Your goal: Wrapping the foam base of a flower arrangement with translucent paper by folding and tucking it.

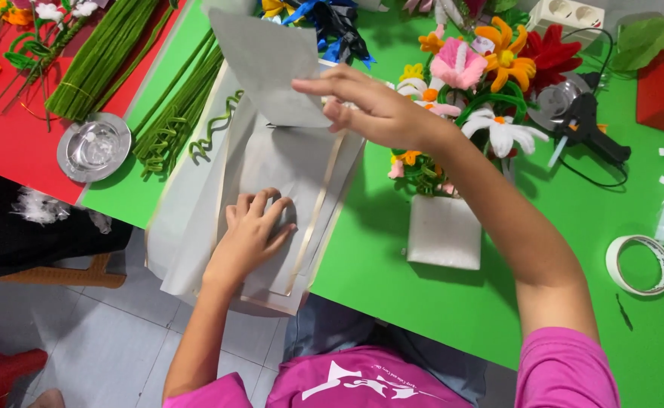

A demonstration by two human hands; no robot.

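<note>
Left hand (255, 230): laid palm down, fingers (260, 204) loosely curled, pressing flat on a stack of translucent white wrapping sheets (196, 204) with a pale gold border; it grips nothing, only bears down. The sheets lie at the near edge of the green counter (392, 264), towards its left corner, and overhang that edge above the tiled floor (105, 340). Right hand (373, 109): raised over the far end of the same stack, fingers pinched on the lower right corner of a single grey-white sheet (268, 64), which stands lifted and tilted away from the stack. Just right of the sheets, near the middle of the counter: a bouquet of pipe-cleaner flowers (475, 83) in pink, orange, red, white and yellow, its stems set into a small white square base (444, 230). Far edge, behind the lifted sheet: blue ribbon (332, 26). Left of the sheets: bundles of green pipe cleaners (177, 113), some curled at the ends; a further bundle (101, 57) and a round metal dish (94, 147) rest on an adjoining red surface (7, 136). Right part of the counter: a black glue gun (585, 121) with cord, a white power strip (570, 15) at the far edge, a roll of white tape (640, 264) near the right edge. The person wears a pink shirt (362, 378).
</note>
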